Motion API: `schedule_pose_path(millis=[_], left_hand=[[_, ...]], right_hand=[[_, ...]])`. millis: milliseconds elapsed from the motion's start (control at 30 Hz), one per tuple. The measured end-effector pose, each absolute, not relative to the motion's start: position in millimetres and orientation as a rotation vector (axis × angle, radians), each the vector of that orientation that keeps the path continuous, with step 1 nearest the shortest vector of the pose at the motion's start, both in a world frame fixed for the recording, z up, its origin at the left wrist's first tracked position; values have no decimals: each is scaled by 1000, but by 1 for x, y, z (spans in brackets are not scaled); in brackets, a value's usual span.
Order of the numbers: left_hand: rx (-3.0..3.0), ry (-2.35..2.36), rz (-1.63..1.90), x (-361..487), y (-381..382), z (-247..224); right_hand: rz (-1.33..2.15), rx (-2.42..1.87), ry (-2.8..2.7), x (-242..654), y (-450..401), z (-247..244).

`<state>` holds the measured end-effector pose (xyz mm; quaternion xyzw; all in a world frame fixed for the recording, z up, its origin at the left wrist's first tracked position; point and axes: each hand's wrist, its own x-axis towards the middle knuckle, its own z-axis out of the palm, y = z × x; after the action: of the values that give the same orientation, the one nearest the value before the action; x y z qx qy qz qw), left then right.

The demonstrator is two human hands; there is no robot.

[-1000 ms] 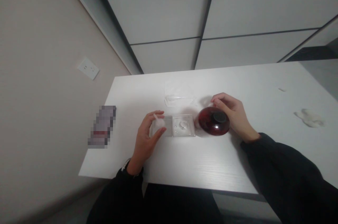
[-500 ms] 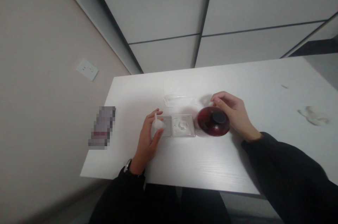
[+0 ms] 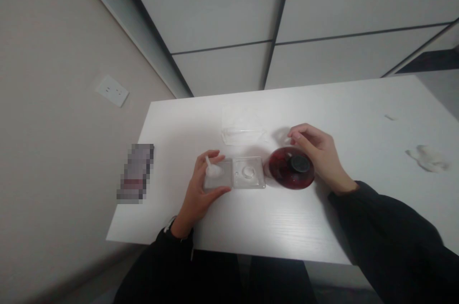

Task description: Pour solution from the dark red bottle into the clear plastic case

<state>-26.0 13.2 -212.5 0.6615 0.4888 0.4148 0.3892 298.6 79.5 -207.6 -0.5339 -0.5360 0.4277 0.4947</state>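
On the wall at the far left sits a white double socket plate [image 3: 112, 91]. Just left of the work, on the near-left part of the white bench [image 3: 172, 122], lies a flat rectangular object [image 3: 135, 173], pixelated beyond recognition.

The left hand [image 3: 199, 194] comes in from the near edge, its wrist low and its black sleeve [image 3: 168, 261] resting at the bench edge. Its grip is closed around the left end of a clear plastic blister tray [image 3: 248, 172]: the fingers [image 3: 211, 155] reach over the far edge and the thumb [image 3: 222, 191] lies along the near edge. In the tray's left compartment sits a small white piece with a thin stem [image 3: 213, 170], tilted toward the far left. The right compartment holds a round clear dome [image 3: 247, 172].

Beyond the tray lies a sheet of clear plastic film [image 3: 243, 125], apart from both hands. Just right of the tray stands a round dark red bottle [image 3: 283, 170] with a black cap [image 3: 300, 163] facing up. The right hand [image 3: 320, 153] arches around its far-right side, fingers curled and wrist angled toward the near right, but whether that grip is clamped on the bottle cannot be told. Well to the right lies a crumpled white tissue [image 3: 427, 158].
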Motion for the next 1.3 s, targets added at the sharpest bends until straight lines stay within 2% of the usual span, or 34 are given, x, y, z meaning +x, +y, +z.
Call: schedule_pose_path(millis=[300, 533, 733, 1300], left_hand=[[1478, 1243, 1179, -20, 16, -218], [1545, 1215, 1113, -22, 16, -212], [1482, 1232, 1215, -22, 16, -219], [1505, 1266, 1093, -22, 19, -211]], right_hand=[[1041, -1298, -1289, 298, 80, -206], [1044, -1303, -1290, 297, 80, -207], [1047, -1315, -1297, 298, 80, -206], [1049, -1319, -1313, 299, 79, -207]])
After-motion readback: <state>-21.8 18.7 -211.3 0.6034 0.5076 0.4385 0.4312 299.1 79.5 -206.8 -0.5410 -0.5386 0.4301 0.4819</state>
